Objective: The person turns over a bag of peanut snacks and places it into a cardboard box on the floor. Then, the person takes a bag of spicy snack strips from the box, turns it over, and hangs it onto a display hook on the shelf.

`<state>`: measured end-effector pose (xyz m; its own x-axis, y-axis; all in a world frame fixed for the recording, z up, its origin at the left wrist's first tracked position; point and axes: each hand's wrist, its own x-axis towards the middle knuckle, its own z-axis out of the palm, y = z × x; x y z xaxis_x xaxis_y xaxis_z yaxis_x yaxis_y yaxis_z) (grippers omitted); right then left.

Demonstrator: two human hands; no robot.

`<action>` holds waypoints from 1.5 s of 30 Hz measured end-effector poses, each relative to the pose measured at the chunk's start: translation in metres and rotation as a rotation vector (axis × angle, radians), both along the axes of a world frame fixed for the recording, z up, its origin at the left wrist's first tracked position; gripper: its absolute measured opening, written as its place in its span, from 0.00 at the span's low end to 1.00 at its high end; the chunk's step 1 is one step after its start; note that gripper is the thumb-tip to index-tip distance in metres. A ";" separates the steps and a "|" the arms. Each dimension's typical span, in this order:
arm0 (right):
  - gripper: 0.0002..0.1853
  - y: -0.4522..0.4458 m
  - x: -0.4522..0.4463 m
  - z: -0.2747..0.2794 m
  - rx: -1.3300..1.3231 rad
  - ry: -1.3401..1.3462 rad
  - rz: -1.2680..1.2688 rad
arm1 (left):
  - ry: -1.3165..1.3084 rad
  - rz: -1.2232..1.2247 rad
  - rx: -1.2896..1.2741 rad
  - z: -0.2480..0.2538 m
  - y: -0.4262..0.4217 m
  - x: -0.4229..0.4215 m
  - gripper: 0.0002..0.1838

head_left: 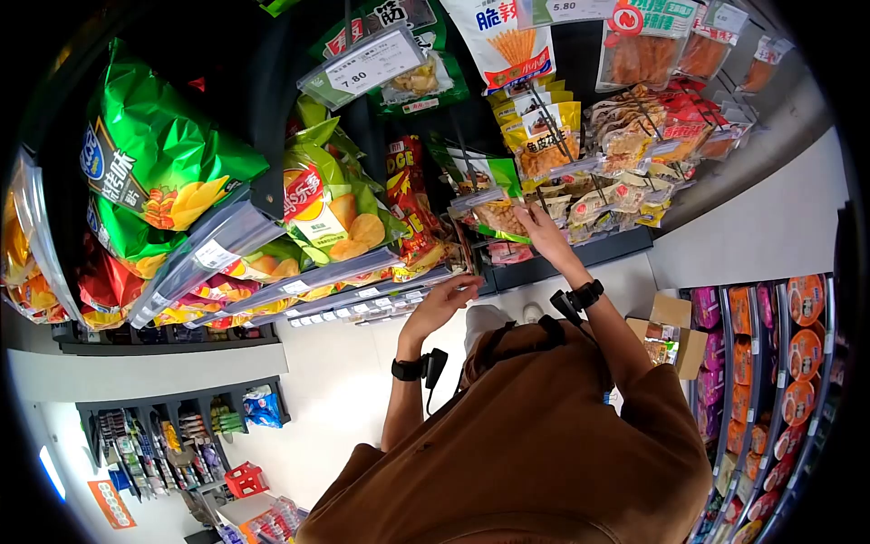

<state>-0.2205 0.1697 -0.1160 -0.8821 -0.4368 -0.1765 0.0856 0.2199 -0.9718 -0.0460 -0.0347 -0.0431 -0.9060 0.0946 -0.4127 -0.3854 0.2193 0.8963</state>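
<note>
My right hand (546, 238) reaches up to the hanging snacks, its fingers at the edge of a green-edged bag of nuts (503, 216); whether they pinch it is unclear. Lower and to the left, my left hand (450, 301) is in front of the shelf edge with its fingers apart and nothing in it. Yellow snack packs (541, 140) hang above my right hand. Red chip bags (412, 204) and a light green chip bag (331, 204) stand on the shelf up and left of my left hand.
A big green chip bag (163, 154) leans at the upper left. An open cardboard box (689, 349) is on the right, beside a shelf of orange tubs (804, 354). A red basket (246, 479) and another shelf (163, 444) show at the lower left.
</note>
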 end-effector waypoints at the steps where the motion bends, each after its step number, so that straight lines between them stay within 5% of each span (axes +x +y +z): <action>1: 0.27 0.001 -0.002 -0.002 -0.002 0.005 -0.002 | 0.010 -0.004 0.007 0.001 0.001 0.000 0.17; 11: 0.23 0.018 0.025 -0.033 -0.148 0.046 -0.092 | -0.052 -0.073 0.048 -0.007 0.015 0.023 0.20; 16: 0.20 0.036 0.066 0.007 -0.240 -0.408 0.252 | -0.048 -0.114 0.031 -0.009 0.030 0.038 0.21; 21: 0.21 0.040 0.105 0.014 -0.213 -0.406 0.386 | -0.067 -0.095 0.058 -0.007 0.041 0.051 0.22; 33: 0.16 0.097 0.206 0.015 -0.241 -0.306 0.296 | -0.077 -0.396 -0.006 0.000 0.094 0.089 0.24; 45: 0.16 0.232 0.389 0.013 -0.198 -0.474 -0.052 | -0.221 -0.725 0.212 -0.055 0.208 0.175 0.21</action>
